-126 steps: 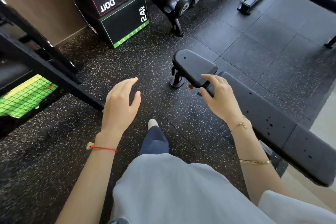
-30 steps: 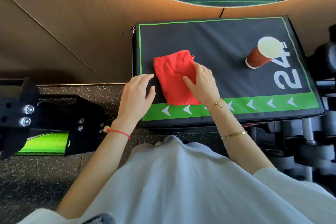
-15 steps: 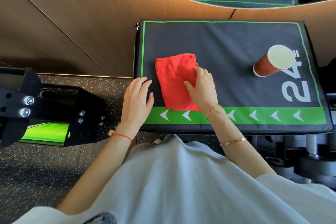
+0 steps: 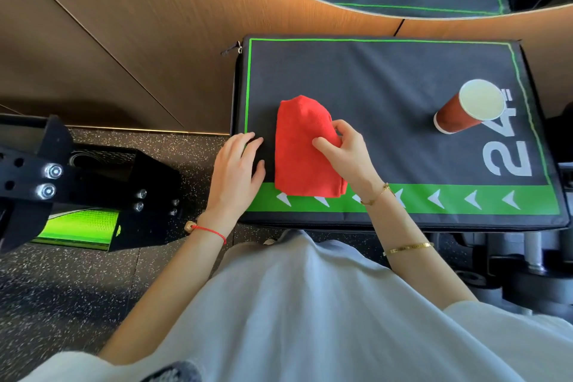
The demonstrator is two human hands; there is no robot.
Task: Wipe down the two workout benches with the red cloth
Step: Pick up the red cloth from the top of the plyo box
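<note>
On box, right hand pinches red cloth.

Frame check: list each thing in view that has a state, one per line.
red cloth: folded, lying on the plyo box, pinched at its right edge.
right hand: fingers and thumb curled, pinching the cloth.
left hand: fingers relaxed, resting on the box's left edge, holding nothing.
paper cup: upright, no lid; contents unclear.
plyo box: against the wall, top carrying cloth and cup.

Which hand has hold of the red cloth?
The right hand pinches the folded red cloth; the left hand lies flat beside it.
</note>
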